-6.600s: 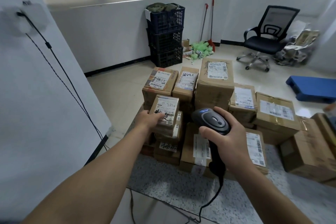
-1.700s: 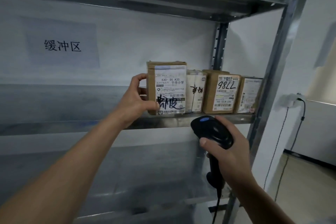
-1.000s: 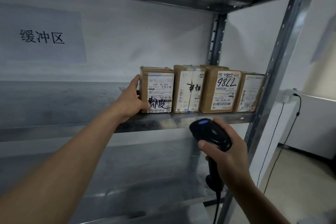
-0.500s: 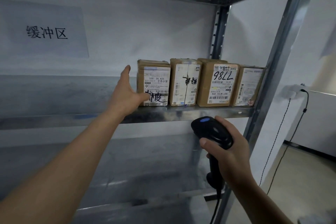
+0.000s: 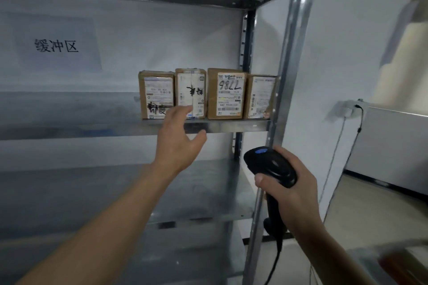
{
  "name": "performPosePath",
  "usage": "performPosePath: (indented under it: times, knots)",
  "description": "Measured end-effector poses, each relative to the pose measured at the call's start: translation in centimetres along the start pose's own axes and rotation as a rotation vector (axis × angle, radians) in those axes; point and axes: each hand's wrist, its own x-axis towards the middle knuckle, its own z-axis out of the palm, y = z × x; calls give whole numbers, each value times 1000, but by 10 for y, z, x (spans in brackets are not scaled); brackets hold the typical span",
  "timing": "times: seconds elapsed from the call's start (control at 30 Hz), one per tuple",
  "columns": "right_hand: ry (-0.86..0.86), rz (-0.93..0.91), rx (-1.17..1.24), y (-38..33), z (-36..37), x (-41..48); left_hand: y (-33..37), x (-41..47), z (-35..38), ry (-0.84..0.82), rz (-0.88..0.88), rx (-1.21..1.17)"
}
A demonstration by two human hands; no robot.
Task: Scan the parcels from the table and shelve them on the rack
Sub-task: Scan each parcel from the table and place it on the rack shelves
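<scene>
Several brown cardboard parcels with white labels stand upright in a row at the right end of the metal rack's middle shelf (image 5: 227, 127). The leftmost parcel (image 5: 155, 90) bears black handwriting. My left hand (image 5: 178, 139) hovers in front of the shelf edge with relaxed fingers, holding nothing, apart from the parcels. My right hand (image 5: 291, 190) grips a black barcode scanner (image 5: 269, 165) by its handle, lower right, its cable hanging down.
The rack's silver front post (image 5: 286, 76) rises on the right. A paper sign with Chinese characters (image 5: 56, 45) hangs on the wall behind the shelf. A lower shelf (image 5: 208, 192) sits below. A wall socket with a cord (image 5: 347, 109) is at right.
My left hand set the handwritten parcel on the shelf beside the others, let go, and has now drawn back and down from it. The right hand keeps holding the scanner.
</scene>
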Motion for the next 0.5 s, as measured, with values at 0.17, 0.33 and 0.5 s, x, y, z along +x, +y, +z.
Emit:
performPosePath:
  times: [0.17, 0.33, 0.5]
  knots:
    - [64, -7, -81, 0, -88, -26, 65, -40, 63, -166, 94, 43]
    - [204, 45, -133, 4, -177, -55, 125, -73, 139, -338, 187, 70]
    - [346, 50, -185, 4, -257, -83, 184, -102, 213, -465, 273, 28]
